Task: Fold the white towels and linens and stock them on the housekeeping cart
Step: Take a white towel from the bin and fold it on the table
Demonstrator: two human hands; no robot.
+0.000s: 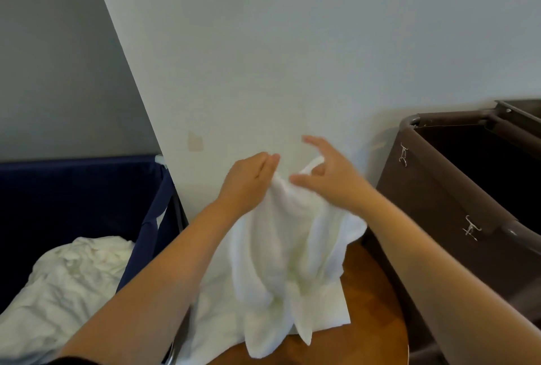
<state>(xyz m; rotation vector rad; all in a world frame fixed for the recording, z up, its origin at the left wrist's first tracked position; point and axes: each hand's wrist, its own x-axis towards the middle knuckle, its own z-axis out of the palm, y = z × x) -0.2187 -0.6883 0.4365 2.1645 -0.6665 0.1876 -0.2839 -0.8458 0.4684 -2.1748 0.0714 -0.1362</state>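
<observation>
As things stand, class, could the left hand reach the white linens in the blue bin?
Probably yes: the linens lie uncovered in the open-topped bin, but the left hand pinches the towel.

Soft cloth, sheeny wood, plastic
The table (374, 320) is smooth wood with a slight sheen. Over it is a fluffy white terry towel (292, 247), left of it a matt navy fabric hamper (87, 189), right of it a smooth brown plastic cart (439, 203) with metal hooks (403, 154).
</observation>
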